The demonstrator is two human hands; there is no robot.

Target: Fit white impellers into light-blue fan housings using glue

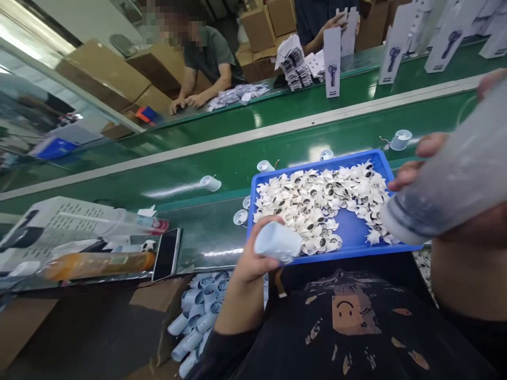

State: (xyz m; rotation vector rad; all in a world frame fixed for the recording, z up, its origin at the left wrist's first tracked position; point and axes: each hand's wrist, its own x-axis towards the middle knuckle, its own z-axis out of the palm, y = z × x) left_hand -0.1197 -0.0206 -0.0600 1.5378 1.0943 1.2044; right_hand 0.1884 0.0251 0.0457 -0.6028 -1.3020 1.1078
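My left hand (253, 253) is closed round a light-blue, cup-shaped plastic housing (277, 243), held over the near-left edge of a blue tray (352, 229). Many small white fan impellers (304, 195) with dark centres fill much of that tray. Close to the camera on the right, my right hand (420, 163) has its fingers wrapped round a large, blurred grey-white cylinder (463, 169), which resembles a plastic bottle. It is tilted, its white lower end over the tray's right side. The cylinder covers much of that hand.
Several housings, one a pale-blue cup (209, 183), stand on the green belt (174, 184). At left lie a phone (166, 254), an orange drink bottle (99, 265) and a printed sheet (75, 224). More housings (202, 311) fill a box below. Across the belt are two people and white cartons (332, 63).
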